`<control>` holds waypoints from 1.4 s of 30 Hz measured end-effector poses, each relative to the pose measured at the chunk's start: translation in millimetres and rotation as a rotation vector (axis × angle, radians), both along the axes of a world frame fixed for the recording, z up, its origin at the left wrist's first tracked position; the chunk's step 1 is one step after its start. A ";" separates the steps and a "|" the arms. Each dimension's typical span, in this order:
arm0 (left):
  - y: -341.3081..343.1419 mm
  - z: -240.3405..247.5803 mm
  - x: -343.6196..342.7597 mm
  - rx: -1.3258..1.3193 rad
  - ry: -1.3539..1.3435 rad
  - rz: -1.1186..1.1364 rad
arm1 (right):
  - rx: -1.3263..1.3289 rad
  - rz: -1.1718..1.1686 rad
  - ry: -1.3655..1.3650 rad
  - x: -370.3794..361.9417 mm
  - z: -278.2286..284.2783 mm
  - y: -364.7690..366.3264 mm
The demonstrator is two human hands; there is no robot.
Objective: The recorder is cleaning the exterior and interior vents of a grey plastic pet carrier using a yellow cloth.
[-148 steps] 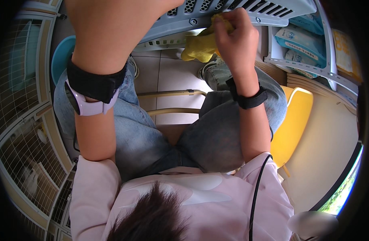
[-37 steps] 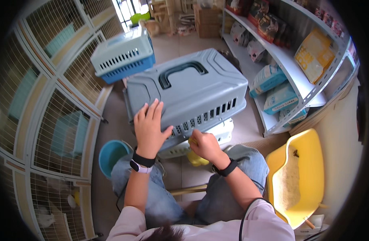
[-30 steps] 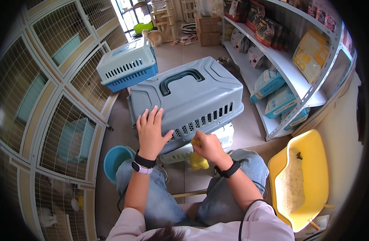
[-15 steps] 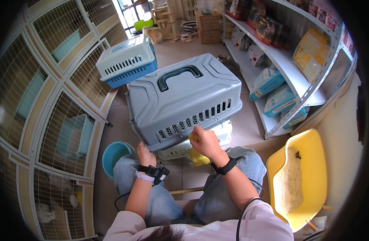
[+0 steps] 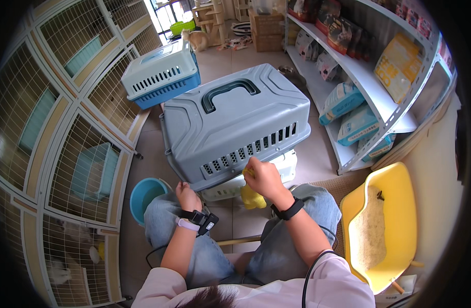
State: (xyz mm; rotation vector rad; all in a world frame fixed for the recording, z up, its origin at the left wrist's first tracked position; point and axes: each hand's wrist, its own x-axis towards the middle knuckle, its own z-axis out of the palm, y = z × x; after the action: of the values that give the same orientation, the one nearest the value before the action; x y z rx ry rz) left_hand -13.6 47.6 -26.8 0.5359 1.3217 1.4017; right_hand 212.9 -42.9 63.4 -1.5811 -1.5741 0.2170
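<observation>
In front of me a large grey pet carrier [image 5: 235, 126] with a dark top handle [image 5: 230, 92] rests above a white, slatted carrier [image 5: 222, 191]. My left hand [image 5: 187, 197] is closed at the grey carrier's near left corner, fingers at its lower rim. My right hand [image 5: 263, 178] is closed in a fist around a yellow cloth [image 5: 253, 198], beside the near rim below the side vents. Most of the cloth hangs beneath the fist. The fingertips of both hands are partly hidden.
A blue bucket [image 5: 144, 197] stands by my left knee. Wire-fronted cages [image 5: 81, 154] line the left; a blue-and-white carrier [image 5: 161, 72] sits beyond. On the right are a shelf of bags [image 5: 371, 82] and a yellow litter box [image 5: 407, 220]. A cat [image 5: 198, 40] is far back.
The grey carrier sits slightly higher in view at its far edge. My right fist, with the yellow cloth, has shifted a little; my left fingers look more curled at the corner.
</observation>
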 end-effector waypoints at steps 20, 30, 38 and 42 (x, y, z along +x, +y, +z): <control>-79.1 17.7 21.1 -0.361 -0.278 -0.232 | 0.026 -0.039 -0.033 4.6 1.8 3.5; -99.3 32.9 80.1 0.360 0.346 -0.800 | -0.142 0.230 -0.019 -4.0 8.6 -4.5; -76.9 34.0 74.9 0.440 0.324 -1.037 | -0.178 0.334 0.012 -19.9 1.0 1.6; -69.3 14.3 64.1 0.234 0.330 -1.127 | -0.419 0.376 0.071 -5.9 -4.9 8.4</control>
State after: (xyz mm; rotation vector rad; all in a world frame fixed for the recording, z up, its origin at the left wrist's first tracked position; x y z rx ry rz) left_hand 50.6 -21.7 -12.5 1.4373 0.8156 0.5155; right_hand 207.0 -34.5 58.5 -1.5435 -1.8424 0.8451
